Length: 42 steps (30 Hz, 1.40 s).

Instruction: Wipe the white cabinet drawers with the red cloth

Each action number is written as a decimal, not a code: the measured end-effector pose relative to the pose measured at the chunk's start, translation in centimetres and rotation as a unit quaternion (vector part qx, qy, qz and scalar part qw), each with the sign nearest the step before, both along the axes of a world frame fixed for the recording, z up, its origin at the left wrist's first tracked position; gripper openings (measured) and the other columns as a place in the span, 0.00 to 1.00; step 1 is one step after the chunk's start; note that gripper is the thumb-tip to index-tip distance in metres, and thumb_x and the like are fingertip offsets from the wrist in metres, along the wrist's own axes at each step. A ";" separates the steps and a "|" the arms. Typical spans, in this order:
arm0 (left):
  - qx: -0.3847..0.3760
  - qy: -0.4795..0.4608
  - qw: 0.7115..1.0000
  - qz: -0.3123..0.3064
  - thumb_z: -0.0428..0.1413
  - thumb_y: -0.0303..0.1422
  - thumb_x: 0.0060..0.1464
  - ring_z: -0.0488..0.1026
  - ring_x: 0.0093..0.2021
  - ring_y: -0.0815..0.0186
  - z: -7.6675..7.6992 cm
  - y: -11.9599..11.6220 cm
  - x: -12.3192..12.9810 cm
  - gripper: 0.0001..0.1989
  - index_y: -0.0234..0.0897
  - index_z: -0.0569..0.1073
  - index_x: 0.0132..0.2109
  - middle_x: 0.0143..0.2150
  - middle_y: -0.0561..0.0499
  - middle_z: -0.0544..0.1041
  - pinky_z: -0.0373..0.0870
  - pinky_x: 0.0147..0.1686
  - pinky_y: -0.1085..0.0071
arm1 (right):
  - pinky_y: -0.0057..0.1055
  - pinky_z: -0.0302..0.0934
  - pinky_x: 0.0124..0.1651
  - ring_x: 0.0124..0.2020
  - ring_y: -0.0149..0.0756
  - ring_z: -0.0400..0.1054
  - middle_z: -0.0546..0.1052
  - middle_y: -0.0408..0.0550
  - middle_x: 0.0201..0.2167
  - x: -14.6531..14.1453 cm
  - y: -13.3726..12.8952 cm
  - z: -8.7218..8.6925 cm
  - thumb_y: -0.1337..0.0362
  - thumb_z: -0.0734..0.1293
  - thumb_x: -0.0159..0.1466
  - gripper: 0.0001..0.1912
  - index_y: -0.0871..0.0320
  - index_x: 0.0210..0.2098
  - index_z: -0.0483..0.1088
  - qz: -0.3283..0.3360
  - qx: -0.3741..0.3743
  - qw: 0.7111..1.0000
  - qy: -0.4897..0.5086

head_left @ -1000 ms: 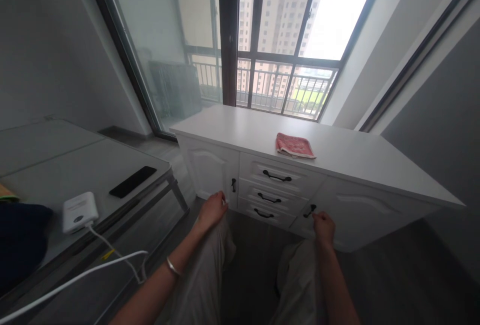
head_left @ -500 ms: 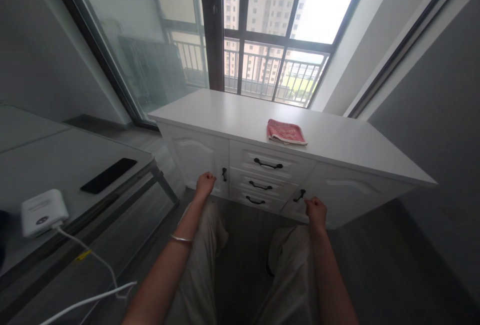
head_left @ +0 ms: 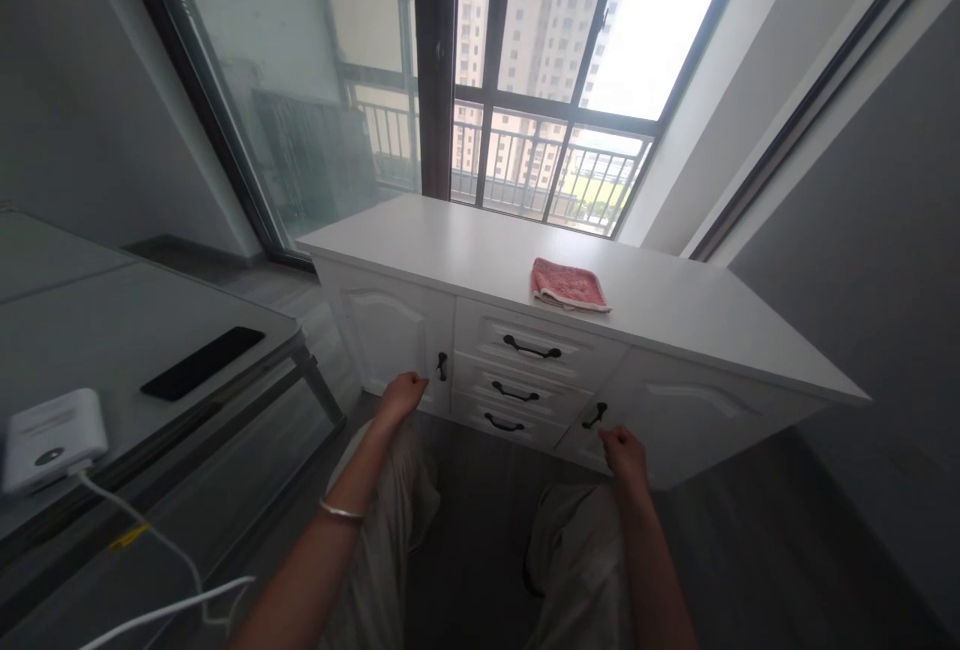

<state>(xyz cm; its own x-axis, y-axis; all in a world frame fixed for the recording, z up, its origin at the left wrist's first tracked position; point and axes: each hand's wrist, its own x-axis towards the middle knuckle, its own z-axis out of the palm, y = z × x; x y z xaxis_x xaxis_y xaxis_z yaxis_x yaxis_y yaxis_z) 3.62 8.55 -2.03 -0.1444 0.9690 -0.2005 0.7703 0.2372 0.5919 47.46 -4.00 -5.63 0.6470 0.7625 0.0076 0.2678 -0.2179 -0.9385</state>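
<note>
My left hand (head_left: 403, 396) is curled closed above my left knee, with nothing showing in it. Just right of it is the black handle (head_left: 442, 366) of the left cabinet door, apart from my fingers. My right hand (head_left: 624, 454) is also closed and seemingly holds nothing. It hovers above my right knee, nearest to the right door's black handle (head_left: 595, 416). Both hands are in front of a white cabinet (head_left: 405, 250) with a column of drawers between its two doors. A folded red cloth (head_left: 570, 285) with a pale edge lies on the cabinet top.
To the left stands a grey table (head_left: 90, 315) bearing a black phone (head_left: 202, 363) and a white power bank (head_left: 56, 440). A white cable (head_left: 150, 525) runs from the power bank and hangs past the table's edge. Behind the cabinet are tall glass doors (head_left: 375, 20).
The cabinet and cloth sit slightly lower in the view, as my head has shifted. Both hands also appear a little lower and further left, still closed. The cloth stays in place on the cabinet.
</note>
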 end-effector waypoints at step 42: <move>-0.023 0.016 0.999 -0.036 0.49 0.35 0.65 0.83 0.52 0.52 -1.2 0.4 -0.7 0.18 0.40 0.85 0.40 0.49 0.40 0.87 0.74 0.47 0.65 | 0.37 0.50 0.28 0.20 0.35 0.54 0.62 0.43 0.13 -0.5 0.0 0.7 0.43 0.65 0.43 0.18 0.47 0.13 0.57 0.021 -0.060 0.998 -0.003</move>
